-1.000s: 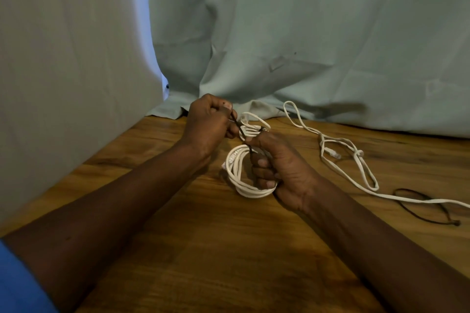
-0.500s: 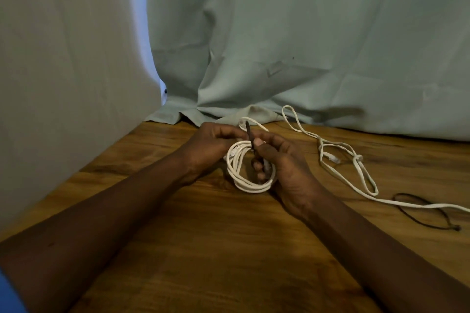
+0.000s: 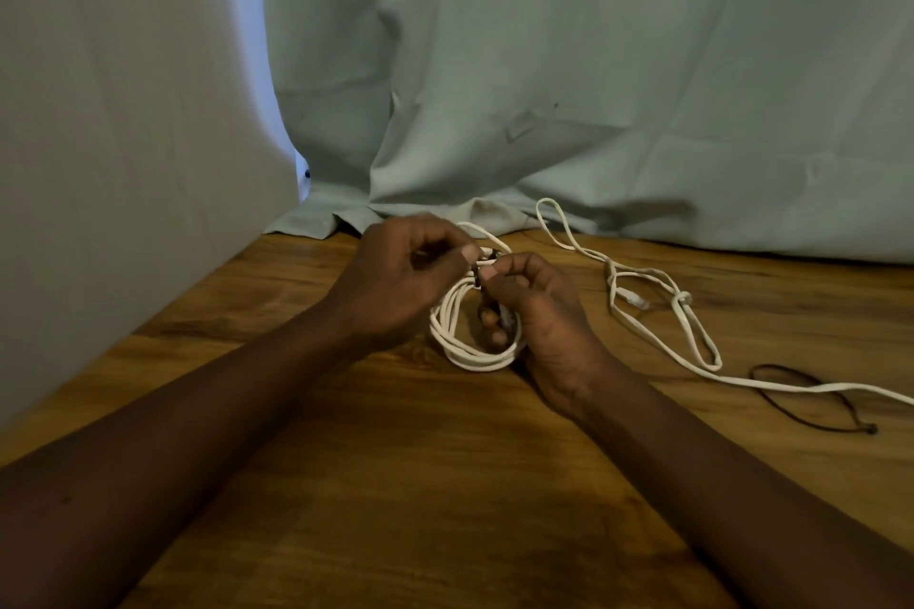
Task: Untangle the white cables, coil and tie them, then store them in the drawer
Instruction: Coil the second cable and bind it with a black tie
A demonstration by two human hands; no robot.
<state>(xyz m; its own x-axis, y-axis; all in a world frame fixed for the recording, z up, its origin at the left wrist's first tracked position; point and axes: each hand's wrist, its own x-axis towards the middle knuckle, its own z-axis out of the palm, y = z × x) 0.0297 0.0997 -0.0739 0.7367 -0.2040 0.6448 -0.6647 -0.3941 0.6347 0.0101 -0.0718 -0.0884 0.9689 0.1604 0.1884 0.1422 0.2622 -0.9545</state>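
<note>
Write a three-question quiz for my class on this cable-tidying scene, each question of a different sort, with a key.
1. True or false: the coiled cable already lies in a drawer.
2. What does the right hand hold? A) the coiled cable B) scissors C) a roll of tape
3. How many white cables lie uncoiled on the table?
Key: 1 false, it is on the table; 2 A; 3 one, the loose cable to the right of the coil.
</note>
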